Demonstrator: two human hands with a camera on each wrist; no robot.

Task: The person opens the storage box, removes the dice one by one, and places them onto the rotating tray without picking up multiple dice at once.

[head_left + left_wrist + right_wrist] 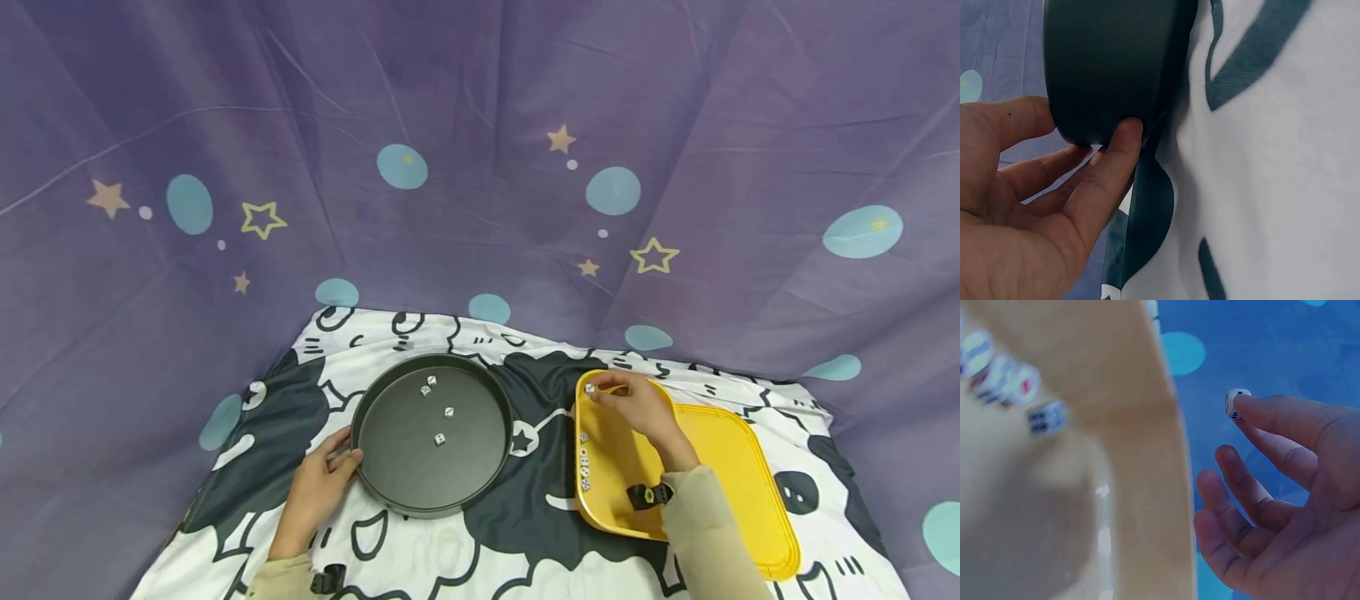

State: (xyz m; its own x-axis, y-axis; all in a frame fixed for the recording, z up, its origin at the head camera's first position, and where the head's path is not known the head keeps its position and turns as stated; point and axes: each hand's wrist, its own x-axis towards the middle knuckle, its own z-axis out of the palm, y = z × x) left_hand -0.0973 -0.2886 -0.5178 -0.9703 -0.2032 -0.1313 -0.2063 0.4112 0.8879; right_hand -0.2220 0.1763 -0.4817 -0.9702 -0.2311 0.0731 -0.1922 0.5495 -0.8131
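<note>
My left hand is at the left side of a round dark pan, its thumb and fingers touching the outer wall. In the left wrist view, the fingertips meet that wall without wrapping round it. Several white dice lie apart on the pan's floor. Over the far left corner of a yellow tray, my right hand pinches one white die between thumb and index finger, the other fingers loosely bent. Inside the tray, several more dice line its left wall.
A second yellow tray or lid lies to the right, partly beneath the first tray and the right sleeve. A black-and-white patterned cloth covers the surface. Behind it hangs a purple curtain with stars and blue ovals.
</note>
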